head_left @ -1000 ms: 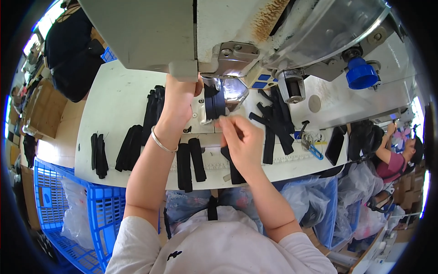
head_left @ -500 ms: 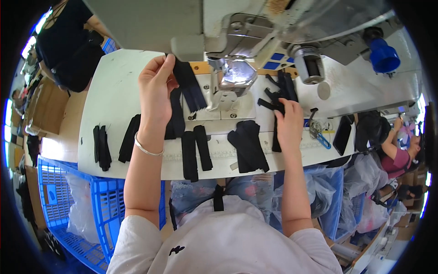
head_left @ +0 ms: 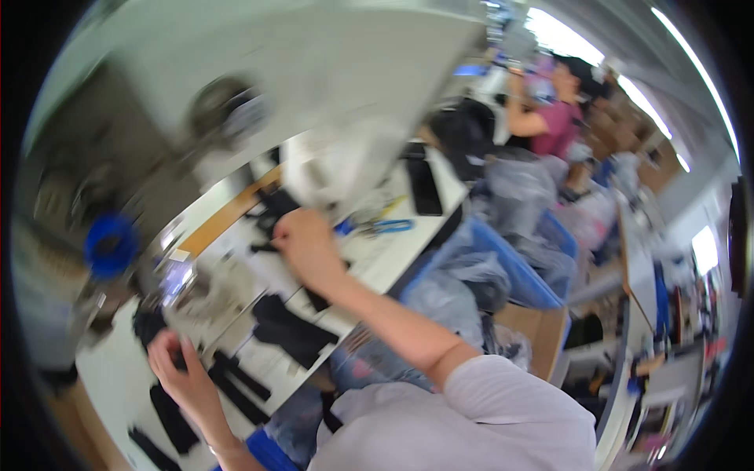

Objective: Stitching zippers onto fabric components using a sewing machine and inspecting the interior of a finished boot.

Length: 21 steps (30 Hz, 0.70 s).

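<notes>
Presently, the view is turned toward the right end of the table (head_left: 106,373), rather than squarely at the sewing machine (head_left: 314,63) as before; attention therefore seems to pass to the loose black strips (head_left: 276,202). Nearest, the left hand (head_left: 187,377) has its fingers curled beside a dark piece (head_left: 148,320). Farther out, the right hand (head_left: 314,251) is at the strips, fingers bent inward. Motion blur prevents telling whether either hand pinches anything. Beyond lies a black phone (head_left: 424,188).
</notes>
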Motion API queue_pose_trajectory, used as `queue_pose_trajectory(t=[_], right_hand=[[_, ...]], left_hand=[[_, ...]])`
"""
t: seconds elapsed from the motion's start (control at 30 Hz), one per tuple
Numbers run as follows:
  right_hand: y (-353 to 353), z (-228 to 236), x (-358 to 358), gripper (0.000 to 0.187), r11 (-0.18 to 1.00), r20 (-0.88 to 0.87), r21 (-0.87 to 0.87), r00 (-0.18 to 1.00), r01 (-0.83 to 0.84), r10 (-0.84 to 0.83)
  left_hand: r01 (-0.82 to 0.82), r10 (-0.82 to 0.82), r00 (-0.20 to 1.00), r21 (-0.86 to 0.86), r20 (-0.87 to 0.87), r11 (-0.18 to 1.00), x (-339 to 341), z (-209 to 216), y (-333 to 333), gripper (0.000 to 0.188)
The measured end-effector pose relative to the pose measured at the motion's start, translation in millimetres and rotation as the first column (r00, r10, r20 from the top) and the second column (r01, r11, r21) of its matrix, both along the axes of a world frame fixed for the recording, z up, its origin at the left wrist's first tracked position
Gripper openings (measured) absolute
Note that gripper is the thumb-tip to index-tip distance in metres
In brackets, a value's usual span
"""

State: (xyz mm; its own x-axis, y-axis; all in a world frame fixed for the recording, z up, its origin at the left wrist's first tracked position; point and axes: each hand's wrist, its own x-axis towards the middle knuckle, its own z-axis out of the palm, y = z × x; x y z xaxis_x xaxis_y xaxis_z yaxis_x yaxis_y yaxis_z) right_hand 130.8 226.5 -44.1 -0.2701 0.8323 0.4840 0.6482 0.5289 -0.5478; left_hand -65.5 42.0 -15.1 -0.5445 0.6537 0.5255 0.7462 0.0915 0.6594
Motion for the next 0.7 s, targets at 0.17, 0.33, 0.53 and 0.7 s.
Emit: queue_pose_trajectory(t=[0.17,0.33,0.53,0.7], right_hand=[[-38.8,37.5,6.9,0.011,0.967,-0.412,-0.148,0.902,-0.206,0.129],[-25.7,-3.9,15.7,0.026,0.994,-0.175,0.099,0.982,-0.048,0.065],[-7.1,-39.5,6.6,0.022,0.996,0.017,0.086,1.000,-0.021,0.019],[-6.2,-16.0,16.4,0.016,0.995,-0.306,0.094,0.950,-0.033,0.060]], left_hand=[[0.523,-0.443,0.794,-0.096,0.417,0.847,76.2,6.7,4.8,0.019],[0.586,-0.496,0.782,-0.173,0.378,0.791,96.5,15.4,27.4,0.027],[0.572,-0.518,0.816,-0.231,0.256,0.787,93.3,2.9,19.6,0.020],[0.612,-0.536,0.765,-0.144,0.356,0.778,91.6,-1.2,27.2,0.024]])
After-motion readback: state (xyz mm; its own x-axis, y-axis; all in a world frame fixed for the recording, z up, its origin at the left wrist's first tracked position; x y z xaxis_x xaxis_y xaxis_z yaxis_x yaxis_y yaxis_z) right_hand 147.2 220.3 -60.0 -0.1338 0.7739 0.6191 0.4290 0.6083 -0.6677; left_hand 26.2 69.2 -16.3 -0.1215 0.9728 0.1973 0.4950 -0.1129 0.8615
